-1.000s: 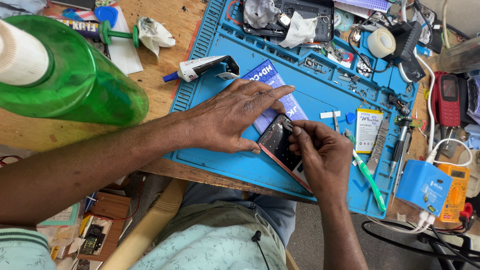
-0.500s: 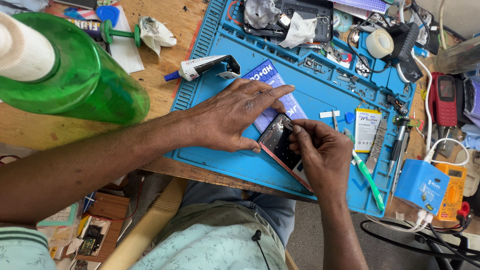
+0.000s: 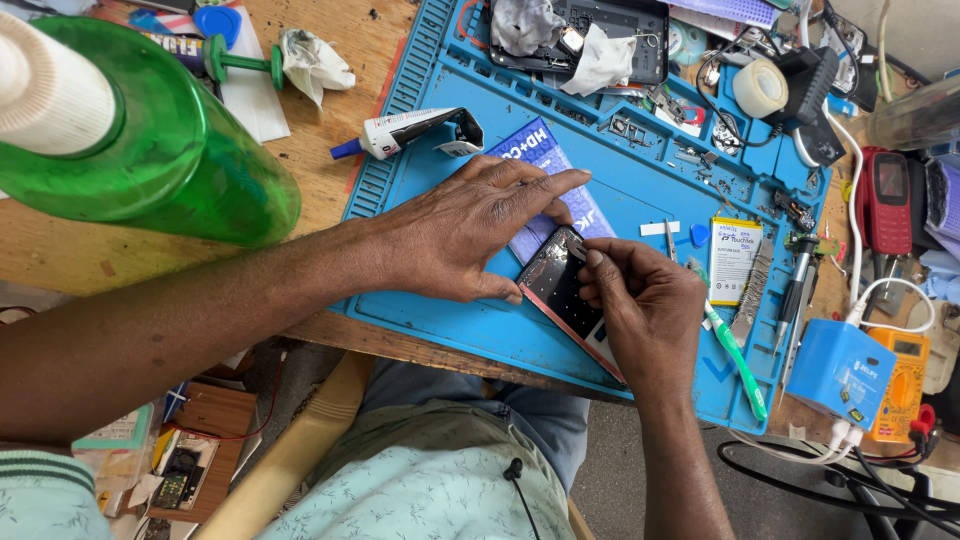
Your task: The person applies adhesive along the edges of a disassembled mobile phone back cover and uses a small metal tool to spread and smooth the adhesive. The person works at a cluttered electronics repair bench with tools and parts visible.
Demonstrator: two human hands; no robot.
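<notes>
The phone (image 3: 562,296) lies tilted near the front edge of the blue mat (image 3: 640,205), itself close to the tabletop's front edge, so a hard pull could slide it off or crack its glass. The left hand (image 3: 470,228) is spread flat, palm down, fingers long across the phone's upper end and a blue packet (image 3: 545,165), pinning rather than gripping. The right hand (image 3: 640,310) is curled over the phone's lower half, fingertips pinched at its top edge; whether they hold a tool I cannot tell.

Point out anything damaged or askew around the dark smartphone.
The dark smartphone lies diagonally on the blue silicone mat, overhanging its near edge. The left hand pins it; the right hand picks at its top. No damage is discernible.
</notes>
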